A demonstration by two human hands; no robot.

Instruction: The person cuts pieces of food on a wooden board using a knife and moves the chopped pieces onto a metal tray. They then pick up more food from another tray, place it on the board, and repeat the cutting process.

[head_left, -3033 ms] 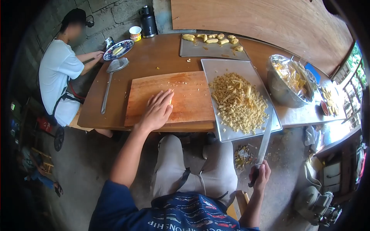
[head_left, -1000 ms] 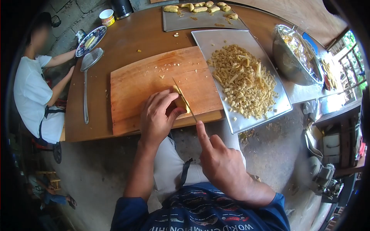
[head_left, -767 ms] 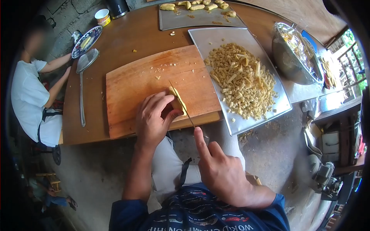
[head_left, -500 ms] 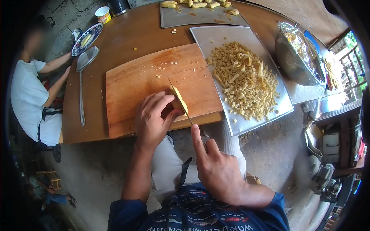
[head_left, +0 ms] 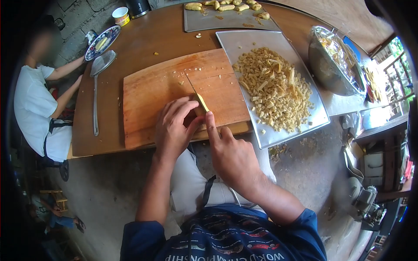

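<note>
A yellow piece of what looks like peeled banana (head_left: 202,102) lies near the front edge of the wooden cutting board (head_left: 150,98). My left hand (head_left: 173,124) curls its fingers and thumb around this piece from the left, holding it against the board. In my right hand (head_left: 235,158) is a knife (head_left: 192,84), its handle mostly hidden by the fingers. The index finger stretches along the knife's back, and the blade points away from me, along the right side of the piece. Small pale crumbs are scattered over the board beyond the tip.
Right of the board, a metal tray (head_left: 230,41) bears a heap of diced yellow pieces (head_left: 278,93). Whole peeled pieces lie on another tray (head_left: 202,22) behind. A plastic-lined metal bowl (head_left: 324,65) stands far right. Leftward are a long-handled skimmer (head_left: 96,102), a plate (head_left: 115,35) and a seated person (head_left: 37,102).
My right hand has moved forward and left with the knife, so the blade reaches farther over the board. My left hand keeps its hold, and the view has shifted slightly.
</note>
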